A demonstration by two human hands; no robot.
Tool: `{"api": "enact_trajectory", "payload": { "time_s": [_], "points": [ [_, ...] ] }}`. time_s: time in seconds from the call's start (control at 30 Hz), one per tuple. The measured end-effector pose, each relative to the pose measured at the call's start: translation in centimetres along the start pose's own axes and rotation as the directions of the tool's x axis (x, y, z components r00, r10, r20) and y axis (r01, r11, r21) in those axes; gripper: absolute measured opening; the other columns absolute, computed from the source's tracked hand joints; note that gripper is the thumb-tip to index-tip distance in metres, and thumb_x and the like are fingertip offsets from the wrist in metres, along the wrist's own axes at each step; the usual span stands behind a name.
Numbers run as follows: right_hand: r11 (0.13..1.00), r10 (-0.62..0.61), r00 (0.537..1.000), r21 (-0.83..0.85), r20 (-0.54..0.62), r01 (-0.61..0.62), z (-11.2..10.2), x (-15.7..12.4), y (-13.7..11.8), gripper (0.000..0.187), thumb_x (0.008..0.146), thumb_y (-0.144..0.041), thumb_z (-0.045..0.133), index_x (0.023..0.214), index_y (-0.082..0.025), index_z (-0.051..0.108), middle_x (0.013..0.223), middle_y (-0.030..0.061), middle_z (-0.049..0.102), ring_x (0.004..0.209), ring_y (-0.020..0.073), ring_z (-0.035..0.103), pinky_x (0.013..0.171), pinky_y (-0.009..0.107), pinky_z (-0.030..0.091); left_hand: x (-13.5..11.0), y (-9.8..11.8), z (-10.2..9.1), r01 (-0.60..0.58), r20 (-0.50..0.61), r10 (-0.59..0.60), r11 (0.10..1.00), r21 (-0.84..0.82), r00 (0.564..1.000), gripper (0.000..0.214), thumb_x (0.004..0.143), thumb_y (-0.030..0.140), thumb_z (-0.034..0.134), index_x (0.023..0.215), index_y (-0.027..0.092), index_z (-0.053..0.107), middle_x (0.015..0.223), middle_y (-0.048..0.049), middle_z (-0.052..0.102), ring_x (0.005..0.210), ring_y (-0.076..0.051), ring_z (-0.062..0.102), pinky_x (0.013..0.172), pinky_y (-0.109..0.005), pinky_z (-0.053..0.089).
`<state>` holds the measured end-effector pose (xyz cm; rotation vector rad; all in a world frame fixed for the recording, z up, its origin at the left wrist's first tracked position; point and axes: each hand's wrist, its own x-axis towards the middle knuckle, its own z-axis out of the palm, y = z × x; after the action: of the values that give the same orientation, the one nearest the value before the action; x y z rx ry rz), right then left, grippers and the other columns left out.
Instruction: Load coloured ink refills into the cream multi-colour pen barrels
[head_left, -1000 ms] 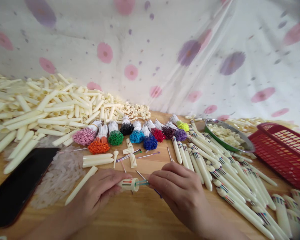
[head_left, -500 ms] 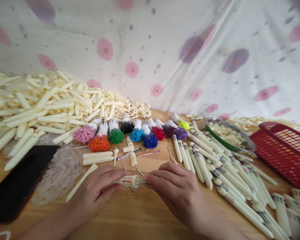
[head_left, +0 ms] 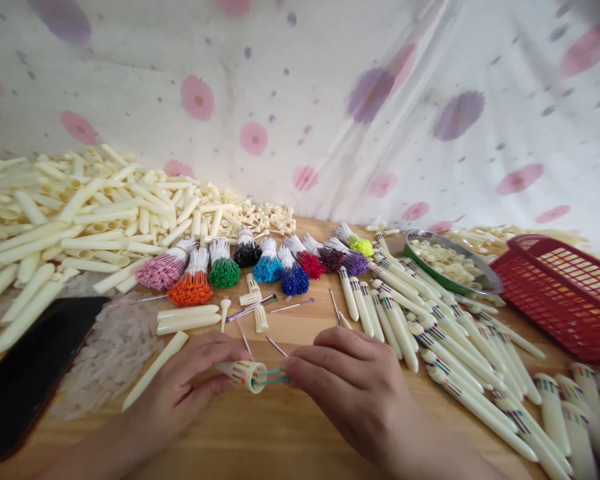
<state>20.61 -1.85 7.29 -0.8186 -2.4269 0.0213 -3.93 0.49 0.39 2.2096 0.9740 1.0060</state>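
A cream pen barrel top (head_left: 253,378) with coloured slots is pinched in my left hand (head_left: 190,377), its round open end facing right. My right hand (head_left: 350,383) is closed on two thin teal rods (head_left: 275,375) that run side by side into that opening. Its fingers hide their other ends, so I cannot tell whether they are joined. Just behind the hands lie loose refills (head_left: 277,345), small slotted cream pieces (head_left: 261,319) and a small cream plunger (head_left: 225,313). A plain cream barrel (head_left: 155,370) rests beside my left hand.
Bundled refills (head_left: 295,277) in several colours line the middle. Cream barrels (head_left: 80,207) are heaped at left, above a black phone (head_left: 35,373) and clear plastic bits (head_left: 105,363). Multicolour pens (head_left: 460,347), a metal bowl (head_left: 490,280) and a red basket (head_left: 555,300) occupy the right.
The pen top has tilted, turning its open end more toward me. More of the teal rods shows between the hands. The whole view has shifted slightly.
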Motion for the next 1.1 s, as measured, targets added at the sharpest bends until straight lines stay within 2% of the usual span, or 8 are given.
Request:
{"api": "enact_trajectory", "payload": {
  "time_s": [0.2, 0.37, 0.6, 0.77, 0.93, 1.1],
  "points": [
    [1.0, -0.004, 1.0, -0.014, 0.008, 0.005, -0.07, 0.03, -0.06, 0.024, 0.093, -0.016, 0.037, 0.096, -0.012, 0.061, 0.08, 0.0062, 0.067, 0.072, 0.0162, 0.054, 0.06, 0.029, 0.043, -0.06, 0.28, 0.28, 0.029, -0.016, -0.029, 0.999, -0.018, 0.999, 0.023, 0.081, 0.021, 0.056, 0.101, 0.03, 0.063, 0.094, -0.0005, 0.07, 0.088, -0.018, 0.065, 0.078, -0.026, 0.053],
    [1.0, -0.005, 1.0, -0.005, 0.023, 0.005, 0.05, -0.07, -0.11, 0.024, 0.093, -0.016, 0.037, 0.095, -0.013, 0.061, 0.079, 0.0063, 0.066, 0.072, 0.0162, 0.053, 0.062, 0.029, 0.043, -0.18, 0.29, 0.33, 0.052, 0.032, -0.05, 0.996, -0.069, 0.998, 0.026, 0.083, 0.018, 0.053, 0.105, 0.03, 0.06, 0.1, -0.0006, 0.068, 0.094, -0.017, 0.063, 0.08, -0.026, 0.052],
    [1.0, 0.002, 1.0, -0.009, 0.011, -0.002, 0.2, -0.19, 0.01, 0.026, 0.093, -0.016, 0.036, 0.094, -0.013, 0.061, 0.076, 0.0065, 0.065, 0.07, 0.0155, 0.053, 0.061, 0.028, 0.043, -0.3, 0.1, 0.41, 0.057, 0.018, -0.056, 0.997, -0.052, 0.998, 0.027, 0.083, 0.021, 0.056, 0.107, 0.032, 0.061, 0.102, 0.0006, 0.069, 0.095, -0.017, 0.063, 0.083, -0.025, 0.049],
    [1.0, -0.002, 1.0, 0.004, 0.007, 0.002, 0.38, -0.35, 0.02, 0.023, 0.092, -0.016, 0.038, 0.096, -0.013, 0.061, 0.078, 0.0072, 0.066, 0.072, 0.0161, 0.054, 0.063, 0.028, 0.044, -0.06, 0.59, 0.53, 0.073, 0.074, -0.066, 0.992, -0.105, 0.995, 0.031, 0.084, 0.025, 0.055, 0.112, 0.037, 0.061, 0.097, 0.0019, 0.072, 0.086, -0.015, 0.067, 0.075, -0.02, 0.052],
    [0.998, 0.024, 0.999, 0.063, -0.037, -0.021, 0.45, -0.3, -0.04, 0.017, 0.087, -0.009, 0.046, 0.095, -0.012, 0.06, 0.081, 0.0064, 0.067, 0.071, 0.0154, 0.054, 0.063, 0.028, 0.045, -0.06, 0.5, 0.56, 0.069, 0.05, -0.063, 0.991, -0.115, 0.997, 0.033, 0.081, 0.025, 0.059, 0.111, 0.036, 0.062, 0.099, 0.0009, 0.072, 0.089, -0.017, 0.067, 0.077, -0.022, 0.053],
    [0.999, 0.029, 0.999, 0.031, -0.044, -0.028, 0.26, -0.02, 0.61, 0.015, 0.086, -0.011, 0.051, 0.098, -0.013, 0.06, 0.082, 0.0054, 0.067, 0.073, 0.0155, 0.055, 0.065, 0.027, 0.045, -0.21, 0.05, 0.51, 0.133, 0.019, -0.132, 0.987, -0.094, 0.991, 0.029, 0.078, 0.024, 0.063, 0.105, 0.033, 0.065, 0.101, 0.0007, 0.072, 0.091, -0.017, 0.066, 0.08, -0.023, 0.052]
  ]
}}
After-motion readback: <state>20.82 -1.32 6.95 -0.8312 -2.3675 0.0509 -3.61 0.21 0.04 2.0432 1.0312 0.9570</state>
